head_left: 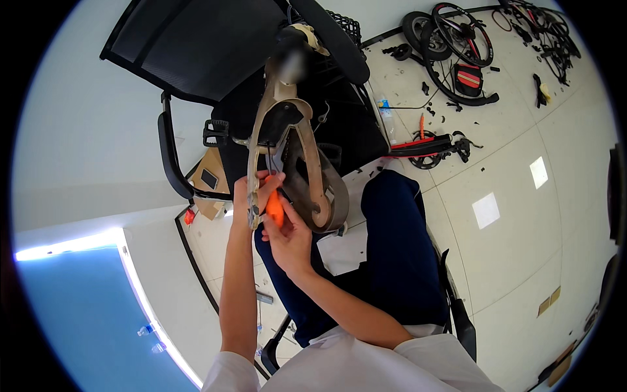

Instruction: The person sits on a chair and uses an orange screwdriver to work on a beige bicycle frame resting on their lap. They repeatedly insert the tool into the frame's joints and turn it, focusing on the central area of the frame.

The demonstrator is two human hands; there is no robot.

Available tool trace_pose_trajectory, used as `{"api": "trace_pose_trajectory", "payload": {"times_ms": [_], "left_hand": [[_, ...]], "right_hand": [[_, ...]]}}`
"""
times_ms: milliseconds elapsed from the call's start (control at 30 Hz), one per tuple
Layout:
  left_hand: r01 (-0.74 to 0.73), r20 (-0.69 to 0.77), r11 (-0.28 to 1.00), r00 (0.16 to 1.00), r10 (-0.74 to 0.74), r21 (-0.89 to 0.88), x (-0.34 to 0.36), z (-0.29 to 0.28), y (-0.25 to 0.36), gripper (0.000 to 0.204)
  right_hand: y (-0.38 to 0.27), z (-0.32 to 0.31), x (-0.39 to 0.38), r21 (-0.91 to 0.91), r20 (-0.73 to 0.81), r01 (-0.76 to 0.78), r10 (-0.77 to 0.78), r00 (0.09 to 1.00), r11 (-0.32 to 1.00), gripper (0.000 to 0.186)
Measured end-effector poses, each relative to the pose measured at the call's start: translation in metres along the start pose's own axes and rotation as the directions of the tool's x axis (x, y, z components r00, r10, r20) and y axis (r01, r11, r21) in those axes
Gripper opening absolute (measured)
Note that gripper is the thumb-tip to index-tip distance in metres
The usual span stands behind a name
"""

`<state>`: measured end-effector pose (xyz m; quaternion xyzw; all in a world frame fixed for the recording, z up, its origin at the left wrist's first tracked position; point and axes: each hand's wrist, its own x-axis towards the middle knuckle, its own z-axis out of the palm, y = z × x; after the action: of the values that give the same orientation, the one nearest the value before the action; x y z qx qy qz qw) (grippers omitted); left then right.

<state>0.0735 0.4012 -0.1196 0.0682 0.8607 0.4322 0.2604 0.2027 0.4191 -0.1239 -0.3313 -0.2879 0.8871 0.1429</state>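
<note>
An orange-handled screwdriver points away from me, its thin shaft reaching in among the parts of a worn beige bicycle frame. My right hand is closed around the near end of the handle. At the handle's far end, the fingers of my left hand are curled in on the screwdriver, close against the frame's left bar. The frame rests on a black office chair and extends toward my knees. A black pedal sticks out on its left. The screwdriver's tip is hidden.
Wheels, a black-and-red bag, a bottle and a crankset lie on the tiled floor at the right. A cardboard box stands left of the chair. My legs are close below the frame.
</note>
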Motion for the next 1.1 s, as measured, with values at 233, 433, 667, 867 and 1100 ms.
{"api": "trace_pose_trajectory", "payload": {"times_ms": [233,433,667,867,1100], "left_hand": [[0.218,0.231,0.830,0.967,-0.111,-0.514,-0.013,0.000,-0.003,0.040],[0.303,0.353,0.601,0.935,-0.036,-0.740,-0.017,0.008,-0.008,0.056],[0.231,0.161,0.777,0.973,-0.168,-0.586,-0.027,-0.005,-0.013,0.052],[0.192,0.058,0.854,0.980,-0.188,-0.484,-0.039,-0.012,-0.009,0.036],[0.251,0.133,0.815,0.968,-0.212,-0.522,-0.033,-0.004,0.007,0.031]], "right_hand": [[0.004,0.000,0.003,-0.099,-0.025,0.298,-0.302,0.953,0.950,0.048],[-0.002,-0.008,0.004,0.142,0.129,-0.012,-0.007,0.992,0.990,0.050],[-0.007,0.000,-0.005,0.118,0.073,0.004,-0.012,0.997,0.993,0.047],[0.002,0.004,0.004,-0.050,0.033,0.242,-0.240,0.970,0.969,0.051],[-0.005,-0.005,-0.014,-0.155,0.123,0.301,-0.284,0.951,0.941,0.068]]}}
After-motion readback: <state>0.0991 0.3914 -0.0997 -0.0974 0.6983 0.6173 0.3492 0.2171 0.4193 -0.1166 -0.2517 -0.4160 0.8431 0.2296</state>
